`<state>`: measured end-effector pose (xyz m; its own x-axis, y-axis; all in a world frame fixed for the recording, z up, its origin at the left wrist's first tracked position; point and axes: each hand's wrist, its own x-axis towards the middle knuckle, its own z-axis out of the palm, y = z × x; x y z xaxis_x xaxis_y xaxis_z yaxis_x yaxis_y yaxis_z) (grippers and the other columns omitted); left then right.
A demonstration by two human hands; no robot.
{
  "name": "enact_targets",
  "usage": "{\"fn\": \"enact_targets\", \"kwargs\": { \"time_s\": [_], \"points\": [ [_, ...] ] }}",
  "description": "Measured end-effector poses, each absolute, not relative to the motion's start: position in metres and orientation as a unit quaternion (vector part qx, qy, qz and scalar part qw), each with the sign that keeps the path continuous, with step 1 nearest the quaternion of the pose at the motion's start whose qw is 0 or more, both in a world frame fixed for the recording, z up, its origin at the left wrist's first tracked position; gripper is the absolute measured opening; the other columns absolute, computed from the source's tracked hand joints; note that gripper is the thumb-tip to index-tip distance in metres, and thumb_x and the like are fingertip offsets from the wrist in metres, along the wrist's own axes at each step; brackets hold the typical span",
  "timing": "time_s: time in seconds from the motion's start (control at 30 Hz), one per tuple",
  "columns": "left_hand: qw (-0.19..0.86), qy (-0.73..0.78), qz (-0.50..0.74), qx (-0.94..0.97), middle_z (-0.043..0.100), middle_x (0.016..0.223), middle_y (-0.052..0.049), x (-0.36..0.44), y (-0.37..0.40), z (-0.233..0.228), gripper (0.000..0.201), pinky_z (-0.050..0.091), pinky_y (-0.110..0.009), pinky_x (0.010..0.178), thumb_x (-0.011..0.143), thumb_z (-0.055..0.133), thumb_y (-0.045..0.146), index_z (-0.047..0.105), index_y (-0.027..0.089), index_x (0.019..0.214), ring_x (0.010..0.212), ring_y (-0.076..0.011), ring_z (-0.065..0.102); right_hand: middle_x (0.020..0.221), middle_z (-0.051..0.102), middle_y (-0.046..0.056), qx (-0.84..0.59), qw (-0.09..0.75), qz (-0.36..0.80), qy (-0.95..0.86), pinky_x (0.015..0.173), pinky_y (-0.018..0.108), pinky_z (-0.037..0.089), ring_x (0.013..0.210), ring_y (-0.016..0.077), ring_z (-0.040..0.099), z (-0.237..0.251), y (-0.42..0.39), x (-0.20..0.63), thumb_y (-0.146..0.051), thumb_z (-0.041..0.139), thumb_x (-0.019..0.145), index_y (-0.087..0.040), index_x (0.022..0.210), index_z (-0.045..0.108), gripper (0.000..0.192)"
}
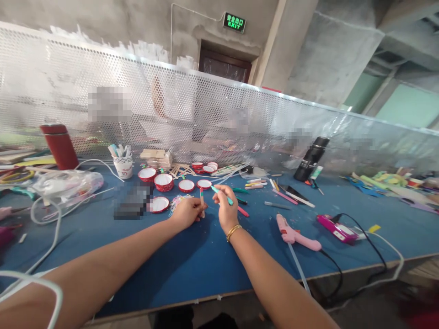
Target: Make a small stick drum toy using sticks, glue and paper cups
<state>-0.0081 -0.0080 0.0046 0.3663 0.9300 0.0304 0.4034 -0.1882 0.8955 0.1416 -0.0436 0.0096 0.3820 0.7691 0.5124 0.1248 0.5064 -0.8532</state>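
At a blue surface (192, 265), the left hand (187, 212) pinches a wooden stick (202, 201) upright while the right hand (226, 210) grips a teal marker (221, 194) beside red-rimmed lids (163, 182).

Head view. I see my left hand (185, 212) resting on the blue table (192, 260), fingers pinching a wooden stick (202, 201) held upright. My right hand (224, 208), gold bracelet (233, 232) at the wrist, grips a teal marker (221, 194) with its tip close to the stick's top. Red-rimmed lids (163, 182) lie just beyond the hands. A pink glue gun (295, 235) lies to the right, a paper cup (122, 165) of pens far left.
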Motion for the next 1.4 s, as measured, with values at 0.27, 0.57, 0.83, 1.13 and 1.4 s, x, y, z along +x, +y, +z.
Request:
{"fn": "enact_targets", "kwargs": {
  "time_s": [0.27,0.57,0.83,1.13,1.4],
  "points": [
    [0.449,0.448,0.331,0.699,0.066,0.062,0.002,-0.0067,-0.0123,0.0103,0.023,0.048,-0.022,0.054,0.084,0.069,0.040,0.061,0.021,0.073,0.055,-0.0124,0.062,0.069,0.059,-0.002,-0.427,0.689,0.168,-0.561,0.064,0.028,0.047,0.064,0.0152,0.057,0.0079,-0.0475,0.1341,-0.035,0.062,0.082,-0.023,0.076,0.056,0.015],
    [0.464,0.443,0.333,0.691,0.067,0.064,0.001,-0.0051,-0.0117,0.0106,0.027,0.047,-0.020,0.051,0.084,0.069,0.043,0.060,0.020,0.072,0.060,-0.0128,0.066,0.060,0.054,-0.005,-0.429,0.666,0.164,-0.587,0.056,0.027,0.040,0.055,0.0139,0.049,0.0076,-0.0496,0.1343,-0.032,0.059,0.080,-0.025,0.071,0.050,0.015],
    [0.474,0.448,0.329,0.683,0.068,0.065,0.001,-0.0053,-0.0098,0.0093,0.029,0.047,-0.020,0.051,0.083,0.069,0.045,0.060,0.020,0.071,0.060,-0.0129,0.067,0.063,0.055,-0.005,-0.443,0.652,0.153,-0.596,0.060,0.028,0.042,0.059,0.0145,0.051,0.0056,-0.0481,0.1345,-0.033,0.059,0.080,-0.024,0.071,0.052,0.014],
    [0.465,0.457,0.326,0.684,0.066,0.062,0.002,-0.0051,-0.0095,0.0085,0.023,0.046,-0.019,0.051,0.085,0.066,0.037,0.060,0.020,0.071,0.056,-0.0116,0.065,0.064,0.055,-0.004,-0.443,0.647,0.158,-0.600,0.061,0.028,0.043,0.059,0.0145,0.053,0.0053,-0.0482,0.1340,-0.032,0.059,0.081,-0.024,0.072,0.053,0.014],
    [0.482,0.449,0.331,0.676,0.067,0.063,0.002,-0.0047,-0.0086,0.0070,0.031,0.047,-0.020,0.054,0.079,0.074,0.048,0.063,0.020,0.073,0.059,-0.0126,0.066,0.065,0.055,-0.004,-0.455,0.642,0.141,-0.601,0.060,0.027,0.042,0.060,0.0146,0.051,0.0053,-0.0476,0.1344,-0.033,0.059,0.081,-0.024,0.072,0.052,0.015]
  ]
}}
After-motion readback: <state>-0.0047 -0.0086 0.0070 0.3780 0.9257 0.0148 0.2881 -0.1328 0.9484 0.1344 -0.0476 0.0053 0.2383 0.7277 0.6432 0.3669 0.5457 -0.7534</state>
